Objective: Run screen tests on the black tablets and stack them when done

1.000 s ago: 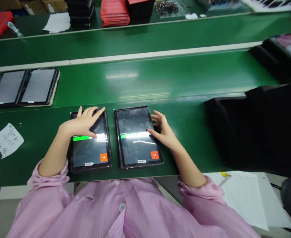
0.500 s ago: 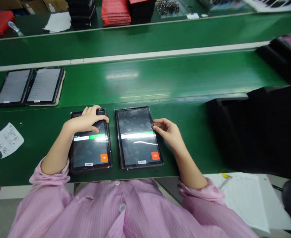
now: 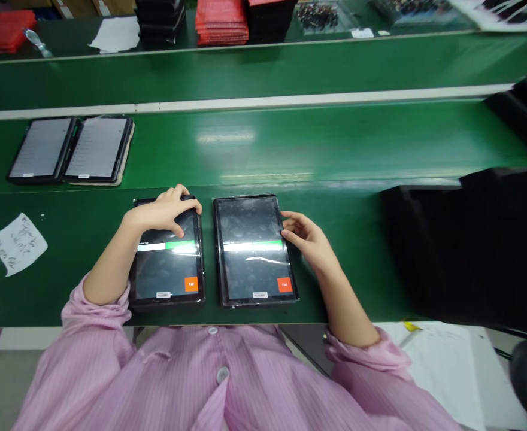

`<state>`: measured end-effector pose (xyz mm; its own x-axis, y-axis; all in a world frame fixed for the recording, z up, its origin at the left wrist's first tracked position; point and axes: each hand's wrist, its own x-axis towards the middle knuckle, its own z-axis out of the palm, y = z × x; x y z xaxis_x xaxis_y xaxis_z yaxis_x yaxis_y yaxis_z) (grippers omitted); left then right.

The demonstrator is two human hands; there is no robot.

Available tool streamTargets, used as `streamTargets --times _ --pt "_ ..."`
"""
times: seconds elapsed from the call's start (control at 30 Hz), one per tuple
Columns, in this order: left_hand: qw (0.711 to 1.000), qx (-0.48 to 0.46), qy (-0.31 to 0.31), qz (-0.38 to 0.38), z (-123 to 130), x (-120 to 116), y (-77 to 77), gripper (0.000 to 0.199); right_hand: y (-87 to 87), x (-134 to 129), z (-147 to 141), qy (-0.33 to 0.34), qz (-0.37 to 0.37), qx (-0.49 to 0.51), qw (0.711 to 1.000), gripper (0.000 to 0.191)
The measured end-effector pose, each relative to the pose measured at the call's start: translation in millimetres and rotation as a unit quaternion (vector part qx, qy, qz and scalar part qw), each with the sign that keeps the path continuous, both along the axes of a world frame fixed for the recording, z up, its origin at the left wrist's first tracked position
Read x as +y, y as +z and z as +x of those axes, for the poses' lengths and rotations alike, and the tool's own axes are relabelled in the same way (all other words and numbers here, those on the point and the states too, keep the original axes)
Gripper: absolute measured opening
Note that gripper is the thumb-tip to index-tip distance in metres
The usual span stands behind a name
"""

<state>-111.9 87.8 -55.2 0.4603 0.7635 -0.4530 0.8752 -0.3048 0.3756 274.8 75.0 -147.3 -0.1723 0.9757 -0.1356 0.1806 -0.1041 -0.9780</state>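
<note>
Two black tablets lie side by side on the green bench near its front edge, each showing a red or orange "Fail" square and a white and green bar. My left hand (image 3: 167,211) rests across the top of the left tablet (image 3: 167,269), fingers spread over its upper edge and right corner. At the right edge of the right tablet (image 3: 254,269) is my right hand (image 3: 306,236), its thumb and fingers bent against the tablet's side. The right tablet's screen is uncovered by either hand.
Two lit tablets (image 3: 95,148) lie at the back left. Papers (image 3: 18,244) are at the left edge. A large black box (image 3: 470,251) stands at the right. Red packs (image 3: 221,23), black stacks and a tray of small parts (image 3: 320,17) sit on the shelf behind.
The view has shifted slightly, so the background sits farther right. Both hands keep nearly the same places on the two tablets.
</note>
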Motion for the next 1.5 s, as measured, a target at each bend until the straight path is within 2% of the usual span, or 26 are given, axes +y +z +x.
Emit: streamTargets --times 0.3,0.57,1.07,1.5 --pt "0.999 0.021 -0.027 0.011 1.8 1.5 4.2 0.055 0.5 2.3 0.3 0.006 0.000 0.003 1.000 0.042" --pt "1.000 0.007 0.001 -0.001 3.1 0.0 5.5 0.064 -0.5 1.2 -2.0 0.002 -0.004 0.015 1.000 0.041" --pt "1.000 -0.004 0.025 -0.009 0.4 0.0 0.1 0.062 1.0 1.8 -1.2 0.017 -0.004 0.005 1.000 0.041" --pt "1.000 0.014 -0.005 -0.001 3.8 -1.0 5.3 0.061 4.2 3.2 0.2 0.018 -0.011 0.008 1.000 0.041"
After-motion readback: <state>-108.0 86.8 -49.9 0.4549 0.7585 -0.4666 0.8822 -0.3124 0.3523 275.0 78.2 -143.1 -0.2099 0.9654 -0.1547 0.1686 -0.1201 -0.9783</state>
